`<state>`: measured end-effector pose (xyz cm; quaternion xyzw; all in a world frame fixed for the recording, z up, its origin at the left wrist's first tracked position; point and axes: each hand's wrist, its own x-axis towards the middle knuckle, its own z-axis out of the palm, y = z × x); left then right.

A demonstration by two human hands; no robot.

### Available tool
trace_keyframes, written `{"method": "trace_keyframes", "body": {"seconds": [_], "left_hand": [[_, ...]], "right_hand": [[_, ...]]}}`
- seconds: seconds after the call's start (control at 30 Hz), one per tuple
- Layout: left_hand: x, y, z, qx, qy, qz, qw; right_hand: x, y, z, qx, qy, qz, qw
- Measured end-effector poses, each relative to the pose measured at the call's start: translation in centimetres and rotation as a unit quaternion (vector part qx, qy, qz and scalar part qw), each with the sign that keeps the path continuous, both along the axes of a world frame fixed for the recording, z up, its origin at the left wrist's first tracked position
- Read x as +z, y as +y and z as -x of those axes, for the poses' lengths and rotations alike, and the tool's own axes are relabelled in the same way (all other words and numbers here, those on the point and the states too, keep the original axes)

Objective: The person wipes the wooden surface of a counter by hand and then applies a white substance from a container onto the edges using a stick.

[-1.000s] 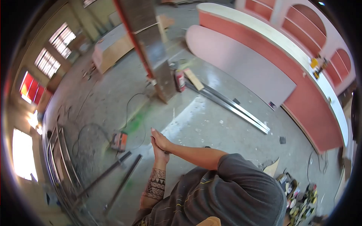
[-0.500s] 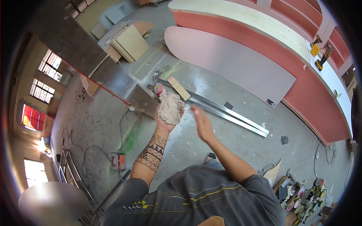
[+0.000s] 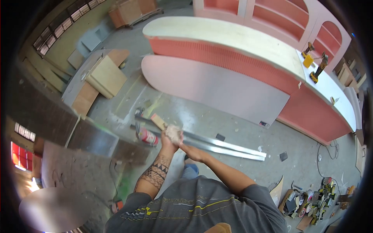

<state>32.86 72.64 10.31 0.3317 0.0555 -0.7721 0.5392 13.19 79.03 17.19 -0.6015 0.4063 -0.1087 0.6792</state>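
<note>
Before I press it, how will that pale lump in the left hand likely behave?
The pale lump will probably squash rather than spring back: its irregular shape looks putty-like. It seems unlikely to roll, being uneven and resting in the left hand. Blur leaves its stickiness hard to call.

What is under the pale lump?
The left hand cups the pale lump from below; the right hand is at its near edge. The lump covers the left palm, which cannot be seen.

Beige lump [image 3: 173,134] in left hand [image 3: 168,144], right hand [image 3: 193,153] at its edge, pink counter [image 3: 311,116] ahead
</note>
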Motion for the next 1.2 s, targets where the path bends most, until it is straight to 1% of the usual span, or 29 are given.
{"method": "trace_keyframes", "body": {"seconds": [0.03, 0.07, 0.1, 0.13, 0.17, 0.23, 0.27, 0.3, 0.33, 0.37, 0.4, 0.43, 0.47, 0.5, 0.53, 0.57, 0.6, 0.67, 0.73, 0.8, 0.83, 0.87, 0.9, 0.93, 1.0, 1.07, 1.13, 1.17, 1.2], "left_hand": [[-0.5, -2.1, -2.2, 0.025, -0.001, 0.020, 0.999], [-1.5, -3.7, -4.7, 0.051, 0.000, 0.040, 0.998], [-5.0, -5.5, -9.0, 0.048, -0.005, 0.038, 0.998], [-7.7, -7.1, -12.0, 0.046, -0.010, 0.032, 0.998], [-6.1, -7.8, -12.8, 0.069, -0.056, -0.011, 0.996], [-1.7, -8.7, -14.4, 0.106, -0.141, -0.081, 0.981], [-1.1, -9.2, -15.1, 0.122, -0.179, -0.109, 0.970], [-2.6, -9.8, -16.2, 0.117, -0.180, -0.107, 0.971], [-4.7, -10.6, -17.6, 0.116, -0.168, -0.116, 0.972], [-5.7, -11.9, -18.3, 0.114, -0.156, -0.126, 0.973], [-5.3, -13.5, -17.9, 0.107, -0.157, -0.125, 0.974], [-4.6, -14.5, -17.1, 0.086, -0.109, -0.097, 0.986], [-4.1, -15.7, -16.5, 0.065, -0.059, -0.071, 0.994], [-4.8, -17.4, -16.0, 0.042, -0.044, -0.048, 0.997], [-3.6, -19.2, -14.9, 0.040, -0.042, -0.049, 0.997], [-0.3, -21.6, -12.9, 0.003, -0.009, 0.011, 1.000], [3.0, -24.5, -11.0, -0.032, 0.024, 0.071, 0.997], [7.2, -30.7, -8.3, -0.085, 0.034, 0.173, 0.981], [10.7, -38.1, -5.8, -0.113, -0.005, 0.212, 0.971], [12.9, -45.7, -3.5, -0.132, -0.077, 0.241, 0.958], [14.4, -49.4, -1.9, -0.127, -0.081, 0.245, 0.958], [16.2, -53.0, 0.0, -0.146, -0.189, 0.307, 0.921], [18.1, -56.2, 1.9, -0.161, -0.298, 0.362, 0.869], [20.5, -58.3, 4.6, -0.157, -0.385, 0.440, 0.796], [19.7, -64.4, 9.4, -0.105, -0.506, 0.541, 0.664], [17.7, -70.5, 12.6, -0.172, -0.627, 0.542, 0.532], [17.8, -72.8, 16.7, -0.210, -0.717, 0.523, 0.409], [18.0, -73.5, 18.4, -0.224, -0.732, 0.512, 0.390], [17.9, -74.2, 20.1, -0.235, -0.746, 0.499, 0.374]], "right_hand": [[-0.2, -1.2, 0.7, -0.055, -0.084, -0.071, 0.992], [-1.0, -2.1, 1.8, -0.108, -0.167, -0.138, 0.970], [-3.0, -3.6, 4.1, -0.166, -0.070, -0.057, 0.982], [-4.6, -4.6, 7.1, -0.219, 0.030, 0.021, 0.975], [-4.0, -5.2, 10.2, -0.283, 0.139, 0.081, 0.946], [-8.3, -5.5, 17.4, -0.318, 0.401, 0.163, 0.843], [-11.1, -4.5, 21.4, -0.348, 0.454, 0.153, 0.806], [-12.7, -2.8, 24.2, -0.413, 0.477, 0.105, 0.769], [-14.7, -1.1, 27.4, -0.464, 0.459, 0.060, 0.756], [-17.2, 1.2, 29.9, -0.561, 0.364, 0.019, 0.743], [-20.3, 3.7, 32.6, -0.631, 0.289, -0.136, 0.707], [-15.2, 4.6, 29.9, -0.706, 0.215, -0.222, 0.637], [-16.1, 5.5, 30.2, -0.727, 0.199, -0.258, 0.604], [-17.8, 7.4, 30.6, -0.746, 0.183, -0.292, 0.571], [-18.1, 8.5, 30.2, -0.720, 0.216, -0.304, 0.585], [-18.0, 8.8, 29.9, -0.693, 0.247, -0.315, 0.600], [-17.7, 8.1, 29.6, -0.693, 0.248, -0.314, 0.600], [-17.5, 6.4, 28.0, -0.638, 0.284, -0.342, 0.629], [-17.8, 2.1, 27.0, -0.646, 0.261, -0.344, 0.629], [-18.4, -4.1, 27.3, -0.659, 0.225, -0.281, 0.660], [-17.9, -8.4, 27.8, -0.638, 0.212, -0.262, 0.692], [-19.0, -12.9, 28.8, -0.637, 0.213, -0.228, 0.705], [-20.2, -17.6, 29.6, -0.647, 0.207, -0.138, 0.721], [-21.9, -22.1, 30.4, -0.653, 0.194, -0.046, 0.731], [-20.1, -33.3, 31.4, -0.610, 0.341, 0.161, 0.697], [-11.1, -44.8, 28.5, -0.662, 0.274, 0.324, 0.617], [-4.3, -53.6, 27.6, -0.655, 0.211, 0.358, 0.631], [-2.5, -57.2, 27.4, -0.649, 0.208, 0.359, 0.637], [-0.9, -60.6, 27.5, -0.630, 0.188, 0.424, 0.622]]}}
